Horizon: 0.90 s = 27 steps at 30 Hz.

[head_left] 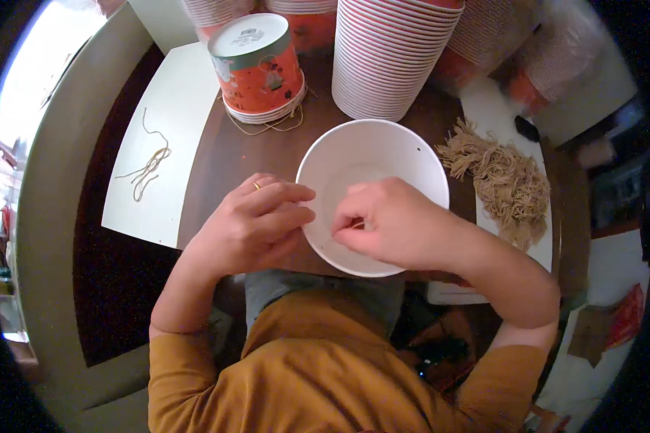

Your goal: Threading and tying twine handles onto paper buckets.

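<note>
A white paper bucket stands mouth up before me, near the table's front edge, with a small dark hole in its far right wall. My left hand, a ring on one finger, is closed at the bucket's left rim; its fingertips bend over the edge and the thumb is hidden outside. Over the bucket's mouth, my right hand is closed in a pinch. A thin tan bit that looks like twine shows between its thumb and forefinger; most of it is hidden by the fingers.
Behind the bucket rises a tall stack of nested paper buckets. An upside-down red and green bucket with twine stands back left. Loose twine lies on a white board; a tangled twine heap lies right. Wrapped bucket stacks stand behind.
</note>
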Available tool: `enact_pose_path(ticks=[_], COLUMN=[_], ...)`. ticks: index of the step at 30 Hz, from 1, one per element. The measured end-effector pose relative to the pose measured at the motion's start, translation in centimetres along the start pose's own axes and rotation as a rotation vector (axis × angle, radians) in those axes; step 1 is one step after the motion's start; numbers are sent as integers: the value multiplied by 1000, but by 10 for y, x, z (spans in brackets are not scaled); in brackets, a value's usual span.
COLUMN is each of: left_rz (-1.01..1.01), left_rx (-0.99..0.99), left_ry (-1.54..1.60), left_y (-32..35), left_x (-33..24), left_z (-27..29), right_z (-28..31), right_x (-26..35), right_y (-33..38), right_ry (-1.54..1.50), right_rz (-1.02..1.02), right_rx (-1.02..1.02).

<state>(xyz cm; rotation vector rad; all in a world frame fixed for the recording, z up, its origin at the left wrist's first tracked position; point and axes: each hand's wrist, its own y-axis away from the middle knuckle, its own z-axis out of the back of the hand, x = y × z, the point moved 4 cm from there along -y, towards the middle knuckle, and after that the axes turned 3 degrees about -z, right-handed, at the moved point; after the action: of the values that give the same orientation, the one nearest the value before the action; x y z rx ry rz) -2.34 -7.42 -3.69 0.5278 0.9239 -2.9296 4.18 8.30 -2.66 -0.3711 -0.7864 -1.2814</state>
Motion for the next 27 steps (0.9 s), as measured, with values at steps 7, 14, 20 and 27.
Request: enact_pose_path(ticks=[7, 14, 20, 27], left_rz=[59, -44, -92, 371], left_rx=[-12, -205, -246, -237], left_ry=[135, 83, -18, 269], left_y=[-4, -15, -23, -25], left_x=[5, -18, -23, -19], left_z=[5, 3, -5, -4], right_z=[11, 6, 7, 10], right_x=[-20, -26, -21, -4], right_y=[7, 11, 11, 16], right_ry=[-397, -746, -764, -406], right_rz=[-174, -196, -158, -153], right_rx=[-42, -62, -88, -302])
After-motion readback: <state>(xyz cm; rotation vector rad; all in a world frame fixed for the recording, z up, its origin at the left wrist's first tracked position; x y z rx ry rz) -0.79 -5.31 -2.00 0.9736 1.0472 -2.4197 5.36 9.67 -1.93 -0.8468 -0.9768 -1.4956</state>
